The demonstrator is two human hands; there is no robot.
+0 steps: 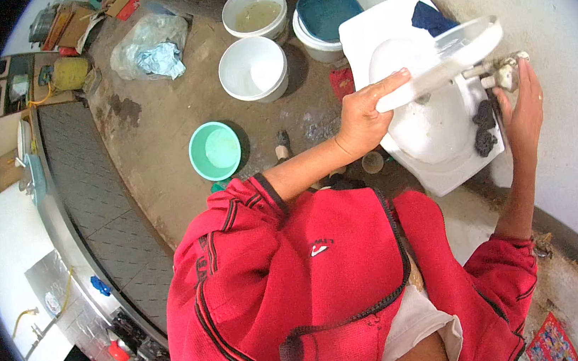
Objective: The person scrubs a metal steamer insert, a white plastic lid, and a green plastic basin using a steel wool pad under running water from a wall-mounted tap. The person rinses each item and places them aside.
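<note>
My left hand (367,118) grips one end of a clear plastic container or lid (447,63), with the thumb along its top. The piece is tilted over the basin of a white washbasin (438,131). At the wall side, my right hand (522,106) is cupped around a worn tap (507,75), thumb on one side and fingers on the other. Dark scouring pads (484,129) lie on the basin rim close to that hand. A dark blue cloth (431,19) rests at the basin's far corner, partly behind the clear plastic. Whether water runs is hard to tell.
On the floor stand a white bucket (253,70), a white tub of cloudy water (257,15), a teal basin (330,12) atop another bucket, and a green tub (215,151). A plastic bag (148,47) lies beyond. A dark-tiled counter (103,191) runs along the left.
</note>
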